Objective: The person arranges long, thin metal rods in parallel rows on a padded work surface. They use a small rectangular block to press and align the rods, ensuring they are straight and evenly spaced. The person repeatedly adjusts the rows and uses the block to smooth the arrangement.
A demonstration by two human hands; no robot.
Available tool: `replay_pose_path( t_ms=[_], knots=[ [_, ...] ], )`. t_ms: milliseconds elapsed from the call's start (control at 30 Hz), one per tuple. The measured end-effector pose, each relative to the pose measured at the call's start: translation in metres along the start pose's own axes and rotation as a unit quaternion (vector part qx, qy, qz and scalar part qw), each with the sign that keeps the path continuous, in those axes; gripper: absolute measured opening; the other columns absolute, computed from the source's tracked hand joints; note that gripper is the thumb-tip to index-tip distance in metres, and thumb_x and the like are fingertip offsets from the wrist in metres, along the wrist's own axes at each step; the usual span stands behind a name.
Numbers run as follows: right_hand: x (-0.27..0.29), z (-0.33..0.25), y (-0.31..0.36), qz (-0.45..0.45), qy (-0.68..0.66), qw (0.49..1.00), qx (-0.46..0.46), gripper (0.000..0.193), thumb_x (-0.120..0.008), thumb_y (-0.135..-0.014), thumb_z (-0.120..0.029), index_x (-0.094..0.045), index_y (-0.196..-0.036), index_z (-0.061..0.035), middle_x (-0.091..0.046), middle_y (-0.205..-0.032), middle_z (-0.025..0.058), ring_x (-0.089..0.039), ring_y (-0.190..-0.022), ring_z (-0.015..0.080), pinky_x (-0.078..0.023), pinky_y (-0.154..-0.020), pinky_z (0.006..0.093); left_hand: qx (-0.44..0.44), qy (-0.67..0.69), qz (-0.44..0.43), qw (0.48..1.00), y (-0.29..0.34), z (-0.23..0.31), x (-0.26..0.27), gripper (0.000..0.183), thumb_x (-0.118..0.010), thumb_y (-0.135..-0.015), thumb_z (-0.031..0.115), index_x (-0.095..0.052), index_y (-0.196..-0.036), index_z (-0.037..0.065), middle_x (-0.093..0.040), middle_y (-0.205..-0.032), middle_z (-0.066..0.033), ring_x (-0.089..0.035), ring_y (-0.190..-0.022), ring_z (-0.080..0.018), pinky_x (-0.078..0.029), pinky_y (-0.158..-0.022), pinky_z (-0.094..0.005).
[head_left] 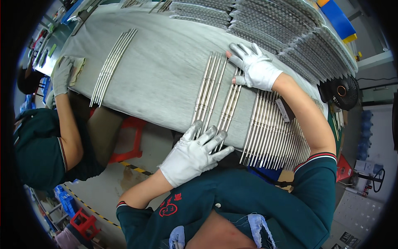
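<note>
We have our left hand [192, 157] at the near ends of two small groups of silvery rods [202, 89] on the table [166, 58], fingers spread; how firmly they press, we can't really tell from above. Our right hand [258, 68] is at the far ends, fingers spread too (two bare fingertips poke from the glove). Right of these groups lies a broad row of rods [267, 133]; a co-worker's gloved hand [62, 76] is far left.
</note>
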State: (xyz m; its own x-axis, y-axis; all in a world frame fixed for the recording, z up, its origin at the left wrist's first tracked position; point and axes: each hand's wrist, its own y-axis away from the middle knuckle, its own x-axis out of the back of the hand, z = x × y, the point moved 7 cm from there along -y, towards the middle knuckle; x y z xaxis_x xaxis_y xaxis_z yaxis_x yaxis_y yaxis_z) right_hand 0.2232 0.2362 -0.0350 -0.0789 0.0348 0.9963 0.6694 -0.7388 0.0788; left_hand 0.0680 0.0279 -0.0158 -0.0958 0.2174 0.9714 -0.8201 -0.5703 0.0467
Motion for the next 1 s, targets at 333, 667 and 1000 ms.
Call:
replay_pose_path(
  t_ms=[333,667,1000],
  knots=[
    [-0.002,-0.019,-0.041,0.084,-0.022,0.996,0.020,0.085,-0.048,-0.095,-0.067,-0.039,-0.155,-0.0077,-0.033,-0.161,0.0220,-0.027,-0.152,0.0363,-0.016,-0.122,0.0576,0.086,-0.070,0.019,0.994,0.024,-0.026,0.011,0.059,-0.069,-0.086,0.048,-0.058,-0.141,0.028,-0.057,-0.144,-0.0092,-0.050,-0.136,-0.0327,-0.023,-0.116,-0.0667],
    [-0.005,-0.002,-0.006,-0.002,-0.006,1.000,-0.001,0.083,-0.049,-0.096,-0.064,-0.037,-0.156,-0.0081,-0.033,-0.161,0.0221,-0.025,-0.152,0.0365,-0.013,-0.123,0.0578,0.009,0.001,0.022,1.000,0.004,-0.002,0.005,0.052,-0.064,-0.092,0.043,-0.058,-0.141,0.028,-0.058,-0.140,-0.0089,-0.054,-0.132,-0.0266,-0.029,-0.116,-0.0623],
    [0.001,-0.003,0.002,0.019,0.003,1.000,-0.005,0.082,-0.051,-0.095,-0.062,-0.039,-0.155,-0.0077,-0.033,-0.161,0.0218,-0.025,-0.152,0.0376,-0.014,-0.123,0.0584,0.001,0.006,0.025,1.000,0.004,0.001,0.003,0.053,-0.066,-0.091,0.042,-0.058,-0.140,0.025,-0.058,-0.139,-0.0097,-0.054,-0.132,-0.0255,-0.032,-0.115,-0.0586]
  ],
)
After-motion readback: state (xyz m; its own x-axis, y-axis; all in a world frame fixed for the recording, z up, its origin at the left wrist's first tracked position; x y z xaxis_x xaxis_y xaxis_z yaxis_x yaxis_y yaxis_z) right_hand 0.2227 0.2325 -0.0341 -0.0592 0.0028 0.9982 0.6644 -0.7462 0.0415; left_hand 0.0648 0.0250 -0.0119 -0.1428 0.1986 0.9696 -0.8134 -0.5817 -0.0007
